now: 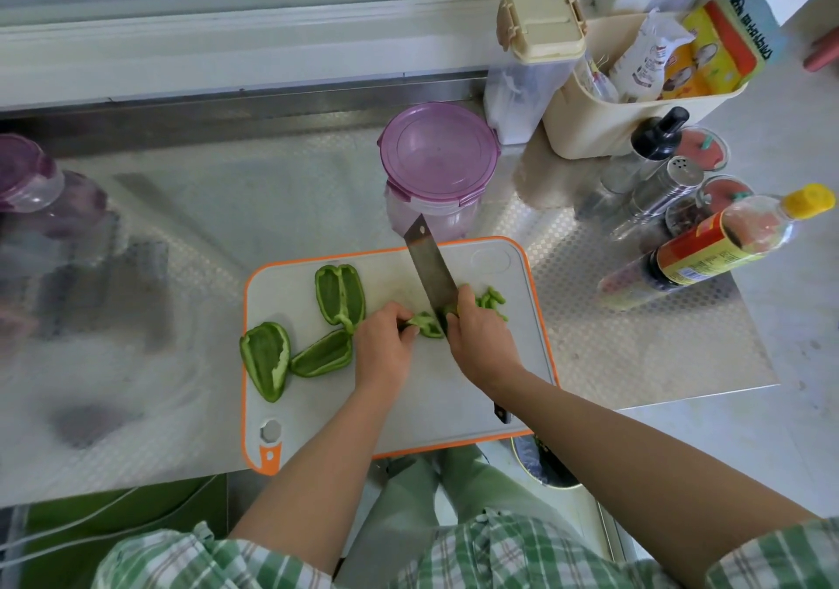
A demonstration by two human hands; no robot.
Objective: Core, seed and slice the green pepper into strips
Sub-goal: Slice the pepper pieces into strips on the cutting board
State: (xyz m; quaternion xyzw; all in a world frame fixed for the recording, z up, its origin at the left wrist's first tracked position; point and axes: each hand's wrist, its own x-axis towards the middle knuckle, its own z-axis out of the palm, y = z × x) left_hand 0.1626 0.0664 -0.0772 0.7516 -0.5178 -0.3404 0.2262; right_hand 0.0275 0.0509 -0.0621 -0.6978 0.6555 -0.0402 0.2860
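Your left hand (386, 345) has its fingers curled down onto a small piece of green pepper (426, 324), pinning it to the white plastic cutting board with the orange rim (436, 407) near the board's middle. Your right hand (481, 343) is wrapped round the handle of the broad steel kitchen knife (431, 266). The blade points toward the far side, and its edge meets the piece just right of your left fingertips. The dark butt of the handle shows below your right wrist. Right of the blade, partly behind your right hand, lies a little heap of cut green strips (492, 300). A cored pepper section (340, 295) lies inside-up just beyond your left hand. Two more, a long pale-edged section (268, 357) and a narrower section (322, 354), lie side by side at the board's left. The board sits on a patterned steel desk (181, 234). A clear plastic tub with a purple lid (438, 152) stands just beyond the board's far edge. A dark sauce bottle with a yellow cap (708, 252) stands off to the right, and a cream plastic basket of packets (590, 130) lies farther back.
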